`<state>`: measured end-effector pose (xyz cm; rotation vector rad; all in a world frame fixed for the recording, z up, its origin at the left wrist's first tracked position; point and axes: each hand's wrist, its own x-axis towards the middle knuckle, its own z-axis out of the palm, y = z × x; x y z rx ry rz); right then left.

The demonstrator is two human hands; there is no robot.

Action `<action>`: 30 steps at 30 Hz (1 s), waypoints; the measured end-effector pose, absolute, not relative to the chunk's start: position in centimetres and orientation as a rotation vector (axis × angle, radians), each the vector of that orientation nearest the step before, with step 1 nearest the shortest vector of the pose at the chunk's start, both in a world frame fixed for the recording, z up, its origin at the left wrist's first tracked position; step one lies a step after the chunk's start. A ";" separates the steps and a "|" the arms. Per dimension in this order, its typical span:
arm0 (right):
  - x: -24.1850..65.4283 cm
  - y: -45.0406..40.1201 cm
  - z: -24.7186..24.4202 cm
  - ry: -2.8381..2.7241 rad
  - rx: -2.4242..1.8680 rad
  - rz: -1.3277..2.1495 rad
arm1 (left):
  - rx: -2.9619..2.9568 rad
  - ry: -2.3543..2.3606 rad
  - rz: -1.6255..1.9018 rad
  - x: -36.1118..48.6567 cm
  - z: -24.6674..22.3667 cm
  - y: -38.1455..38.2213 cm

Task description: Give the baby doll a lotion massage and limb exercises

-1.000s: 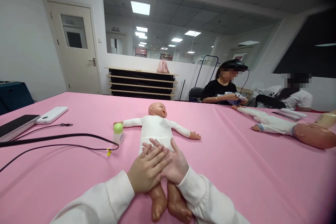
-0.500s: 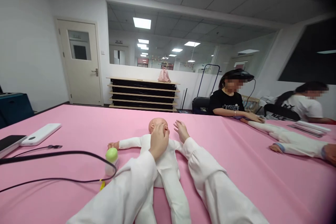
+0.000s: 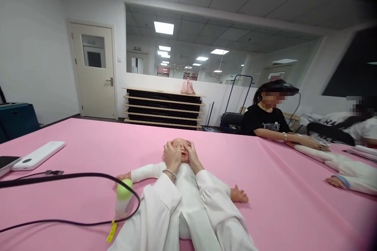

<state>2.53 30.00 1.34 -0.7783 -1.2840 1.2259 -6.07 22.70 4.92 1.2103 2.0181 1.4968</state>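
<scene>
The person's left hand (image 3: 171, 157) and right hand (image 3: 193, 153) are cupping the head of a doll (image 3: 185, 188), fingers spread over its brow and cheeks, leaving only a narrow gap between them where the face shows. A bracelet (image 3: 170, 173) is sitting on the left wrist. The doll is lying on its back on a pink table (image 3: 279, 188), arms out, dressed in a white suit, with the person's white sleeves (image 3: 165, 208) reaching over its body. Just beside its outstretched hand, a bottle (image 3: 123, 200) with a green cap is standing, a black cable (image 3: 73, 174) curving round it and a yellow tag (image 3: 112, 232) lying below. Further left, a white case (image 3: 38, 156) is lying on the table. To the right, a co-worker (image 3: 266, 119) in a black shirt is sitting with both hands at a second doll (image 3: 350, 171).
</scene>
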 end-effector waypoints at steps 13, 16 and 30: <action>3.0 28.6 1.8 -1.241 -0.657 1.275 | 1.733 1.923 1.592 -5.9 3.8 23.6; 3.0 28.5 1.9 -1.267 -0.664 1.262 | 1.674 1.910 1.661 -6.1 4.0 23.6; 2.5 28.3 2.5 -1.321 -0.699 1.142 | 1.534 1.826 1.796 -6.6 3.8 24.3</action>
